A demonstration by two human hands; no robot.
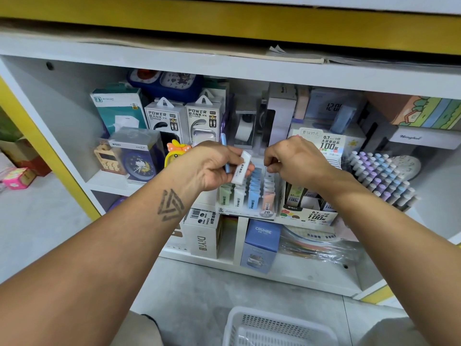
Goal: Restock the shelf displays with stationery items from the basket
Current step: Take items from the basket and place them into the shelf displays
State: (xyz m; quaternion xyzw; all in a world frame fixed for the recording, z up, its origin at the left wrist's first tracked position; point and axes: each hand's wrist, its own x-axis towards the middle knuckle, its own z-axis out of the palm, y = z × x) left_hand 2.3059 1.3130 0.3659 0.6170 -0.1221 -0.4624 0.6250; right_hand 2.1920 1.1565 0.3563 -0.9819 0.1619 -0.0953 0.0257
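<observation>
Right now the left hand [212, 166] grips 2 items above the display tray [245, 211]: a white lead case [241, 171], clamped between thumb and curled fingers and tilted, and a thin blue case [225, 153] standing nearly upright behind it. At 3 o'clock from that hand, the right hand [296, 161] hangs over the tray's right-hand rows with fingertips pinched together; whether they hold anything, I cannot tell. The tray sits on the middle shelf [104, 182] with green, white, blue and pink cases in rows. At 3 o'clock of the tray stands a 0.7 lead refill box [308, 216], then pastel pens [381, 178]. At 6 o'clock, on the floor, the white basket [277, 325] shows only its rim and mesh wall.
</observation>
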